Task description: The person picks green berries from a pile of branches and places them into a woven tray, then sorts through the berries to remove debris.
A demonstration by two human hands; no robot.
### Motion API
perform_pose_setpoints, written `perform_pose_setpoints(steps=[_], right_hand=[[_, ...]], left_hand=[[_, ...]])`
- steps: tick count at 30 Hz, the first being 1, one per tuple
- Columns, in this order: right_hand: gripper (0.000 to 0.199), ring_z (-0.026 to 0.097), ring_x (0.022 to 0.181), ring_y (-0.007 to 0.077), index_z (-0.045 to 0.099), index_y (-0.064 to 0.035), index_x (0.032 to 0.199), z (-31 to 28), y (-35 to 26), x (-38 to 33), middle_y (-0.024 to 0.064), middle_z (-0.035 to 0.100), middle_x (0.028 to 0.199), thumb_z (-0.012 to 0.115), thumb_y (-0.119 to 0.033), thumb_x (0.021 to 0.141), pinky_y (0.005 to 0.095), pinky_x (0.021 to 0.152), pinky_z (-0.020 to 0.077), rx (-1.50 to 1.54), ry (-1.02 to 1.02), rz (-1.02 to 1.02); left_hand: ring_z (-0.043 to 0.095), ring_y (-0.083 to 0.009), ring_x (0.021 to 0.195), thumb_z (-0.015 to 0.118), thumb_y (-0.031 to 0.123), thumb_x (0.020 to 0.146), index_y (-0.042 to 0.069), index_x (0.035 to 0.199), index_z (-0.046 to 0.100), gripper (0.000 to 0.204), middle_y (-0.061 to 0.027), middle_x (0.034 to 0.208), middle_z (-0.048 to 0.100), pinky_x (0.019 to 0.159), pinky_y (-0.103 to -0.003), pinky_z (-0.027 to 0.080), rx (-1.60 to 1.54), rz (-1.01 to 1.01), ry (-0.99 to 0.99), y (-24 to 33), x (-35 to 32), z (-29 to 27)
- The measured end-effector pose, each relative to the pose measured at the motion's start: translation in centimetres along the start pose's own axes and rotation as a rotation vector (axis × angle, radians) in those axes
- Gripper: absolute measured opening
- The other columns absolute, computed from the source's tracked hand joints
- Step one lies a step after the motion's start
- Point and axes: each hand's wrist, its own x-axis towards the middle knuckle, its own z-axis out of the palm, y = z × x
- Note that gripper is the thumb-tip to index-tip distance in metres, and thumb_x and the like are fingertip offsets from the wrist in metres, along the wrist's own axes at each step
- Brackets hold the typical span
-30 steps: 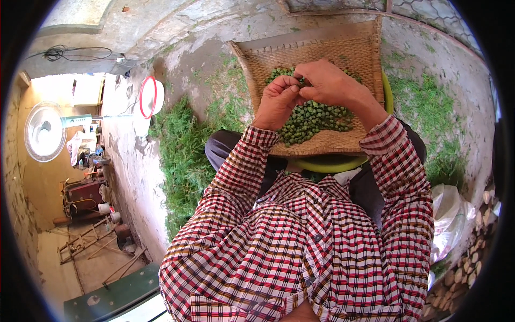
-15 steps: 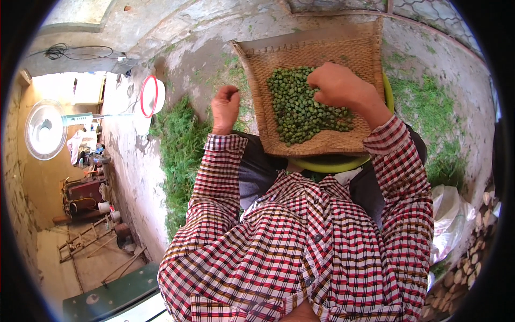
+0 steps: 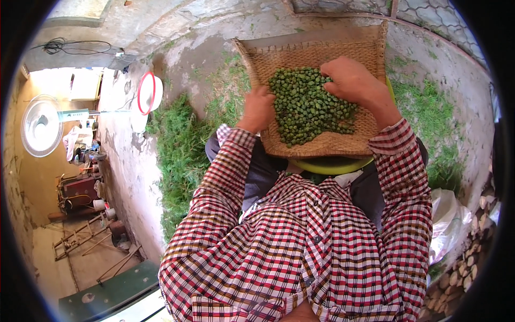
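Curling my left hand (image 3: pixel 257 110) and right hand (image 3: pixel 350 80) at either edge of the green pods (image 3: pixel 308 110), I can't tell what they grip; plenty remain on the woven tray (image 3: pixel 322 145) beneath, what's done unclear.

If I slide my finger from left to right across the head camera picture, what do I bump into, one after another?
Clear disc, red-rimmed round thing, green plants, left hand, green pile, right hand, white bag.
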Motion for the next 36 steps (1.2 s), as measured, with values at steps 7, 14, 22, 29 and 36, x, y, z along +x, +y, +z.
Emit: perform_pose_setpoints(steps=[7,14,22,29,36], right_hand=[[0.021,0.055,0.082,0.0353,0.056,0.0015,0.085,-0.7,0.1,0.1,0.0184,0.058,0.08,0.062,-0.014,0.073,0.0426,0.073,0.0445,0.002,-0.019,0.038],[0.018,0.055,0.088,0.033,0.058,-0.0001,0.085,-1.1,0.1,-0.2,0.0164,0.059,0.086,0.058,-0.014,0.074,0.0419,0.078,0.0461,-0.053,-0.013,0.088],[0.02,0.054,0.083,0.0359,0.053,0.0011,0.083,-0.8,-0.1,-0.3,0.0182,0.057,0.08,0.061,-0.015,0.074,0.0435,0.073,0.0445,-0.028,0.056,0.035],[0.018,0.055,0.081,0.0366,0.054,0.0013,0.082,-0.5,0.3,-0.1,0.0189,0.057,0.078,0.06,-0.014,0.073,0.0443,0.072,0.0444,-0.032,0.094,0.014],[0.018,0.055,0.082,0.0364,0.054,0.0009,0.082,-0.9,0.0,-0.3,0.0186,0.057,0.078,0.06,-0.014,0.074,0.0441,0.073,0.0443,-0.032,0.101,0.032]], left_hand=[[0.039,-0.0374,0.112,0.063,0.021,0.076,0.009,0.129,0.04,0.059,-0.02,0.122,0.044,0.096,-0.045,0.033,-0.245,-0.031,-0.229,4.1,3.1,5.7],[0.034,-0.0433,0.111,0.057,0.005,0.079,0.006,0.129,0.035,0.054,-0.0238,0.122,0.033,0.085,-0.044,0.043,-0.268,-0.29,-0.215,9.3,3.1,6.7],[0.039,-0.0417,0.105,0.057,0.003,0.077,0.004,0.131,0.031,0.061,-0.0273,0.122,0.031,0.087,-0.044,0.041,-0.419,-0.246,-0.205,13.1,3.0,8.4],[0.043,-0.041,0.103,0.06,0.01,0.076,0.007,0.131,0.032,0.062,-0.0276,0.116,0.039,0.085,-0.044,0.042,-0.558,0.058,-0.384,16.3,2.5,7.1],[0.05,-0.032,0.095,0.059,0.011,0.074,0.004,0.1,0.061,0.027,-0.0159,0.099,0.053,0.081,-0.042,0.043,-0.619,-0.054,-0.06,9.9,2.6,7.2]])
